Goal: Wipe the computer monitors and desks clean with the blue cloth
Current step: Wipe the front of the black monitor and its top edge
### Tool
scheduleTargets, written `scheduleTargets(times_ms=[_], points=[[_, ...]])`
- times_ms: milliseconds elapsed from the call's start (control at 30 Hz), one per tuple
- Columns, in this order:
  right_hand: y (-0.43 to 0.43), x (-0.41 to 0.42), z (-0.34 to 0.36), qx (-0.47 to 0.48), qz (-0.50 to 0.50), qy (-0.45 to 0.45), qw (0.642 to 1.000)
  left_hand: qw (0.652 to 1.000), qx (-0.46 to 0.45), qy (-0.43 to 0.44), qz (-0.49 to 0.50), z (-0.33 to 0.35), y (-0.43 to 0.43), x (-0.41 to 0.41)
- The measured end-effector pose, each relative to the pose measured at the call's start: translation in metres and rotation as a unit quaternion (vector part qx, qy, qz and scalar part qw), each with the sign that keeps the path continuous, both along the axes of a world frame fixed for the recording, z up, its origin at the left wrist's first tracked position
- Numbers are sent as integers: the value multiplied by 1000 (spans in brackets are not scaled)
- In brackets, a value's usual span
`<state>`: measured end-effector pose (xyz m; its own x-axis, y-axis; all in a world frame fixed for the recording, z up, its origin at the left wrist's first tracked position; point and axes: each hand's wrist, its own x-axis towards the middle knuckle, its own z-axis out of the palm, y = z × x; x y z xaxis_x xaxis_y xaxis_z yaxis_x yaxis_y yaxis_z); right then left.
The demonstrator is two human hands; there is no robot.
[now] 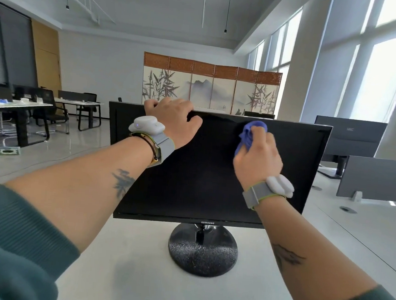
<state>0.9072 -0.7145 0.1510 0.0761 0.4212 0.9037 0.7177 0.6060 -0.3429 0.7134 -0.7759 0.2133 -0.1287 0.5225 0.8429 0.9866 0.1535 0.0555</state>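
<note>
Head view: left hand (173, 119) gripped monitor (201, 185) top edge; right hand (258, 159) pressed bunched blue cloth (249, 132) against screen.

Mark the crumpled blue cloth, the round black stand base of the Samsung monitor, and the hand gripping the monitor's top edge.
crumpled blue cloth (249, 133), head view, its bunched middle folds
round black stand base (202, 254), head view, its speckled top surface
left hand (173, 120), head view, the back of the hand
</note>
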Motion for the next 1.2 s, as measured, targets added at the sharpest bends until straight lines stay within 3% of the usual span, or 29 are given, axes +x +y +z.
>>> scheduleTargets(times_ms=[167, 233, 333, 400, 500, 700, 767, 967, 1200], points=[[-3, -4, -24, 38, 32, -153, 987, 1000, 6, 9, -1, 7, 8, 2], [4, 12, -34, 16, 9, -134, 991, 1000, 16, 13, -6, 8, 8, -3], [17, 44, -31, -37, -18, -17, 999, 1000, 1, 23, -6, 8, 6, -8], [21, 51, -19, -64, -25, 10, 998, 999, -9, 30, 10, 11, 7, -4], [14, 38, -9, -32, -6, -37, 999, 998, -16, 49, 29, 18, 14, 10], [2, 16, -32, 22, 35, -167, 985, 991, -99, 77, -47, 30, 42, 77], [10, 27, -39, 10, 13, -149, 989, 991, -110, 71, -29, 27, 50, 91], [22, 63, -7, -78, -30, 55, 995, 995, -65, 75, 21, 19, 51, 91], [14, 53, 9, -46, -41, 18, 998, 998, -20, 58, 15, 22, 51, 89]])
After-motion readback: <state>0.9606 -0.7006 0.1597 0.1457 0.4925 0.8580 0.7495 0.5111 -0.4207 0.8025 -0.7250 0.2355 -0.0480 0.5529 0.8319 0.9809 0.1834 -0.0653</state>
